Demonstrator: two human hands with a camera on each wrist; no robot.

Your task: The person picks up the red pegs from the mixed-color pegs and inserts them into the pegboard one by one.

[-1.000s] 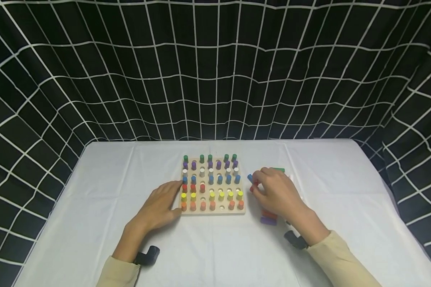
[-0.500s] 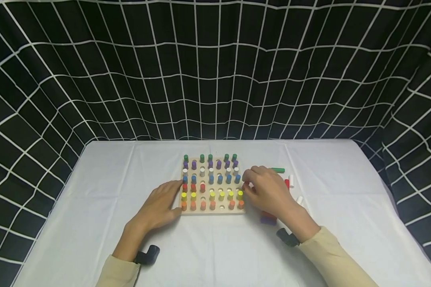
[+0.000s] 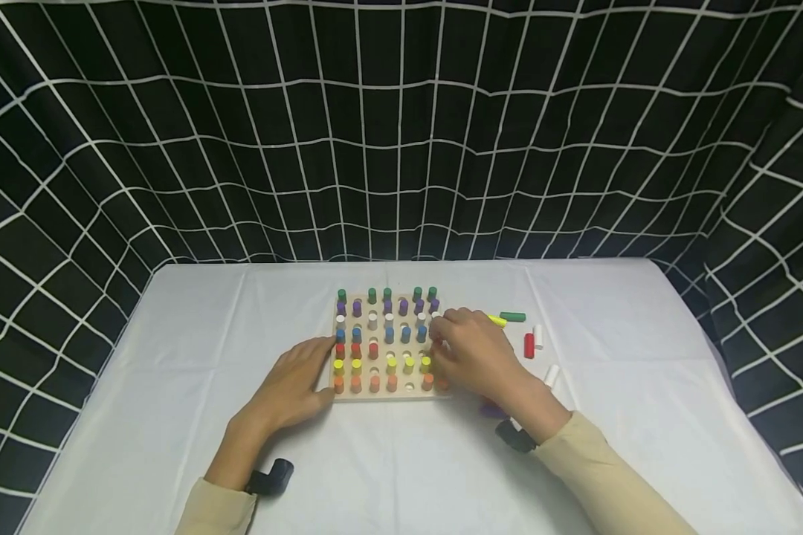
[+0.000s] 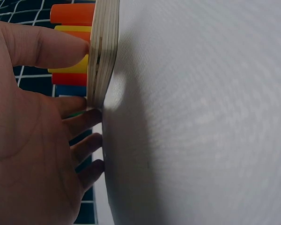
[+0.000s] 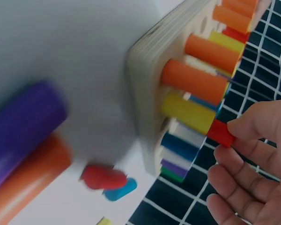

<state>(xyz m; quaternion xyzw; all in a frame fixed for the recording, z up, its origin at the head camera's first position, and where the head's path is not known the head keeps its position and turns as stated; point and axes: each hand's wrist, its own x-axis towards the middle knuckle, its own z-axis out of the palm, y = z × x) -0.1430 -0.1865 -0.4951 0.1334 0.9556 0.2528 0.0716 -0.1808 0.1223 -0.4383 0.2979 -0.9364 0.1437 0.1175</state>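
A wooden pegboard (image 3: 388, 397) lies on the white cloth, with rows of green, purple, white, blue, red, yellow and orange pegs standing in it. Some holes are bare. Three red pegs (image 3: 356, 351) stand at the left of their row. My right hand (image 3: 475, 353) is over the board's right side, pinching a red peg (image 5: 221, 133) between thumb and forefinger. Whether this peg touches a hole is hidden in the head view. My left hand (image 3: 294, 386) rests at the board's left edge, its thumb and fingers extended against the side (image 4: 101, 56).
Right of the board lie loose pegs: green (image 3: 512, 316), yellow (image 3: 497, 320), red (image 3: 529, 345), white (image 3: 538, 336) and purple (image 3: 491, 409). An orange peg (image 5: 35, 180) lies beside the purple one. A dark gridded curtain (image 3: 401, 148) stands behind the table.
My right hand has moved left from the loose pegs to the board's right side, uncovering loose yellow and red pegs. My left hand stays at the board's left edge.
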